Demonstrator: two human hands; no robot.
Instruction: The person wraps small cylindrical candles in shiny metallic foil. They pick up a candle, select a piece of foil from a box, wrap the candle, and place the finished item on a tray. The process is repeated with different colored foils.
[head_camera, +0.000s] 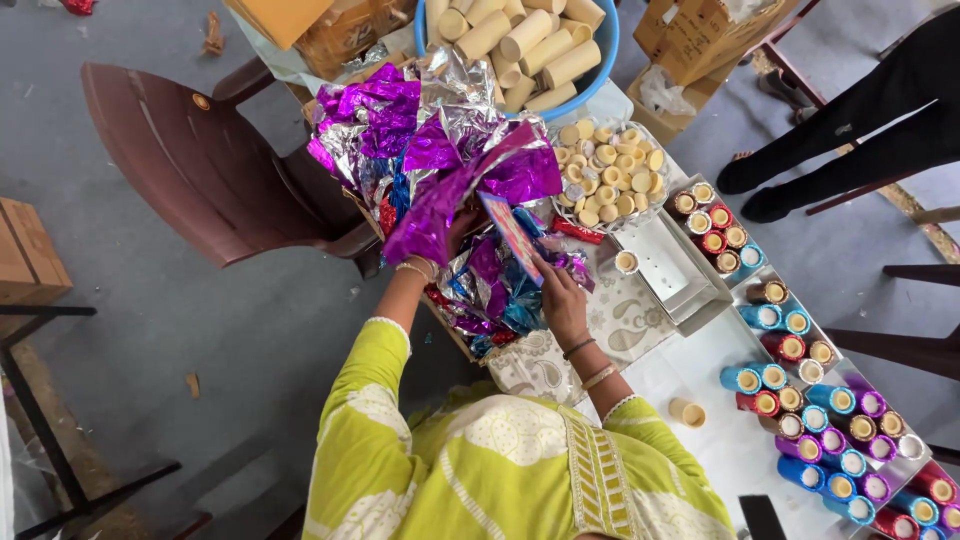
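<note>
Seen from above, a person in a yellow-green patterned top works at a cluttered table (720, 440), both hands sunk into a heap of crinkled foil wrappers (430, 150) in purple, silver, blue and red that fills the centre of the scene. At nine o'clock from the heap stands a dark brown plastic chair (190, 160); at twelve o'clock a blue tub (606, 40) holds bare cardboard tubes (520, 40), flanked by cardboard boxes (700, 35). At four o'clock, rows of foil-wrapped tubes (830, 440) in blue, red, purple and brown stand upright on the table, with a white tray (680, 270) between them and the heap. At two o'clock sits a round dish of small cardboard discs (610, 170). The left hand (445, 245), mostly buried, grips a long purple foil sheet (470, 190) from underneath; how its fingers lie cannot be told. The right hand (562, 300) rests palm down at the heap's five o'clock edge, fingers close together and pinching a printed paper strip (512, 235). At the upper right, another person's dark-clad legs (850, 130) stand on the grey floor (150, 330).
</note>
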